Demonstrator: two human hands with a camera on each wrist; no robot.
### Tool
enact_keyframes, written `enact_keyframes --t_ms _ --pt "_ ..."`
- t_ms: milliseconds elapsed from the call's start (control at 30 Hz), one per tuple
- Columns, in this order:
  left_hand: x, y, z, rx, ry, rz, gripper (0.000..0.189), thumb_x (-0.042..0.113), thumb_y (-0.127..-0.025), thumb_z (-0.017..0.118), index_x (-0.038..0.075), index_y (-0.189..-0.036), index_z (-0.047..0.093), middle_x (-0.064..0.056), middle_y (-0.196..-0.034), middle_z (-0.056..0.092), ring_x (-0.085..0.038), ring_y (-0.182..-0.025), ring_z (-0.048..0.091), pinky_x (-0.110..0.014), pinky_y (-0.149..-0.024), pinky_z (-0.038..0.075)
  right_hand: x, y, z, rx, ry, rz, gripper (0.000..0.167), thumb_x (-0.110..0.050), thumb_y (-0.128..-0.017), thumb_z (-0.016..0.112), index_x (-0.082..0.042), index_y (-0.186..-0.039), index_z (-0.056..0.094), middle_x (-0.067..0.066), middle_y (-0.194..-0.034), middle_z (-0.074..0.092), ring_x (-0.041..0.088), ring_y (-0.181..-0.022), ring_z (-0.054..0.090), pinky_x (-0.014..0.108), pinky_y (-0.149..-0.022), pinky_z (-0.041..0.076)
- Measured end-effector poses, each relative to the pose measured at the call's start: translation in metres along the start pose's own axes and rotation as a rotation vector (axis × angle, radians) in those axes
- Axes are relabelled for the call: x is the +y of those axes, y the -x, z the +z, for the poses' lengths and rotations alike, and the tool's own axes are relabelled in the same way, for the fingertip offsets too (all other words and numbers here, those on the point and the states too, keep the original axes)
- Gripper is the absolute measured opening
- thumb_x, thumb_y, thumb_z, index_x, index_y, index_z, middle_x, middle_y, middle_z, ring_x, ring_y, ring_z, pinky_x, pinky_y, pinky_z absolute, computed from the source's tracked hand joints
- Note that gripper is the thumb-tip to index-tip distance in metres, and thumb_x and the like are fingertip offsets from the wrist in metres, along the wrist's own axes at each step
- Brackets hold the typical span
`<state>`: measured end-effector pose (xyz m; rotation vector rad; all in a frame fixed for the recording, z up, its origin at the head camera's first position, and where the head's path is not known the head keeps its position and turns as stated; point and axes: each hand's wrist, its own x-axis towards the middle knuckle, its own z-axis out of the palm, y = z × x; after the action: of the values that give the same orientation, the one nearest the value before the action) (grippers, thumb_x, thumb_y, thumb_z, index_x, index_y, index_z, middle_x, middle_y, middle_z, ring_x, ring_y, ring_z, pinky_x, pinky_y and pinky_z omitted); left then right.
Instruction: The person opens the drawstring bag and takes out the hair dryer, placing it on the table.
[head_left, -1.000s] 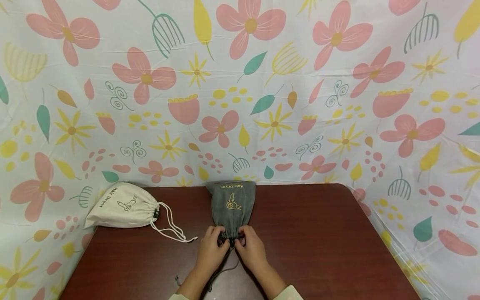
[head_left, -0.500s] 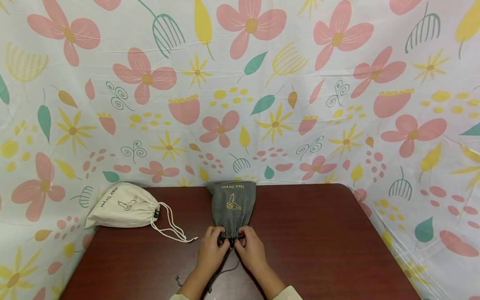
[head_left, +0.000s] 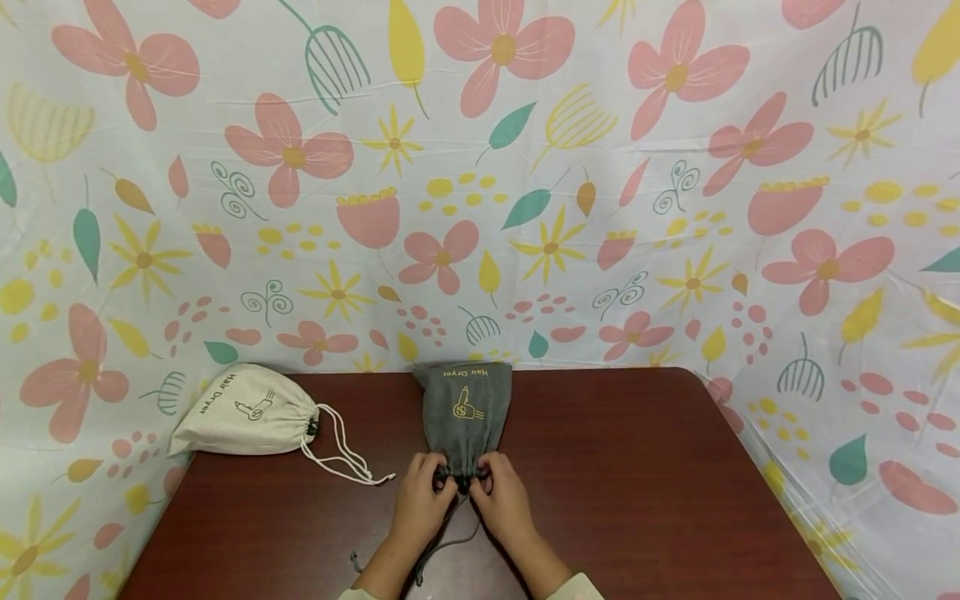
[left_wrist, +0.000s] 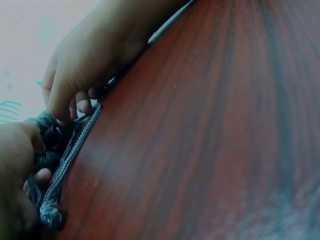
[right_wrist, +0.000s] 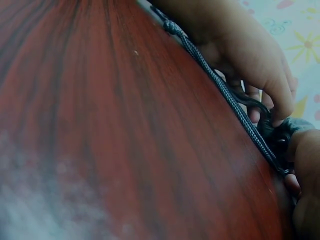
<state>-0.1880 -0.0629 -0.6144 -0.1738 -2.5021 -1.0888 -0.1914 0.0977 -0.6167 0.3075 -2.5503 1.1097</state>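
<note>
A dark grey drawstring bag with yellow "Hair Dryer" lettering and a dryer drawing lies at the table's far edge, its gathered mouth towards me. My left hand pinches the left side of that mouth, and my right hand pinches the right side. Between the thumbs sits something small and dark, too hidden to tell. Grey cords trail from the mouth over the table. Up close in the left wrist view, a braided cord ends in a knot; the right wrist view has a similar cord.
A cream drawstring bag with the same print in black lies at the far left, partly over the table's edge. Its white cords reach towards the middle. Behind the brown table hangs a flowered cloth.
My left hand's fingers have shifted very slightly at the bag's mouth. The right hand and both bags look the same.
</note>
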Motion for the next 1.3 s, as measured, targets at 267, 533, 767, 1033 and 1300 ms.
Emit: enact_keyframes --t_ms 267,533,767,1033,1300 --pt "0.0017 0.0008 -0.0026 -0.026 0.01 -0.025 0.021 0.013 -0.083 0.074 0.016 -0.101 0.064 0.002 -0.094 0.057 -0.003 -0.071 0.053 -0.021 -0.063 0.045 -0.002 0.0001 -0.0028 -0.029 -0.021 0.034 0.022 -0.008 -0.087 0.071 -0.014 -0.103 0.057 -0.005 -0.089 0.052 -0.002 -0.065 0.04 0.017 -0.059 0.04" --pt "0.0021 -0.0001 -0.0035 -0.035 0.006 -0.028 0.023 0.014 -0.083 0.075 0.015 -0.102 0.064 0.001 -0.095 0.057 -0.005 -0.072 0.055 -0.021 -0.064 0.047 -0.0016 0.0006 0.0004 0.012 -0.021 0.02 0.026 -0.008 -0.084 0.076 -0.012 -0.102 0.057 -0.002 -0.091 0.057 -0.001 -0.066 0.044 0.017 -0.059 0.04" --pt "0.002 -0.0008 -0.0037 -0.03 0.005 -0.023 0.026 0.016 -0.082 0.078 0.014 -0.103 0.064 0.0 -0.096 0.057 -0.005 -0.072 0.057 -0.021 -0.064 0.048 -0.0037 0.0 -0.0002 -0.012 -0.005 0.055 0.025 -0.009 -0.087 0.075 -0.013 -0.103 0.057 -0.002 -0.092 0.058 -0.001 -0.066 0.044 0.019 -0.059 0.04" --pt "0.0017 -0.0004 -0.003 -0.026 -0.015 -0.018 0.023 0.014 -0.083 0.076 0.015 -0.102 0.064 0.001 -0.095 0.057 -0.004 -0.071 0.054 -0.021 -0.062 0.046 -0.0057 0.0 -0.0018 0.002 0.002 0.028 0.024 -0.007 -0.086 0.074 -0.011 -0.102 0.058 -0.001 -0.09 0.059 0.001 -0.065 0.045 0.017 -0.058 0.04" --pt "0.0026 -0.0005 -0.0033 -0.02 -0.014 -0.027 0.021 0.014 -0.084 0.075 0.015 -0.102 0.064 0.002 -0.095 0.057 -0.004 -0.071 0.054 -0.021 -0.063 0.046 -0.0061 -0.0002 -0.0015 0.009 -0.013 0.041 0.024 -0.005 -0.085 0.073 -0.01 -0.102 0.058 -0.001 -0.089 0.057 0.006 -0.065 0.048 0.018 -0.058 0.04"
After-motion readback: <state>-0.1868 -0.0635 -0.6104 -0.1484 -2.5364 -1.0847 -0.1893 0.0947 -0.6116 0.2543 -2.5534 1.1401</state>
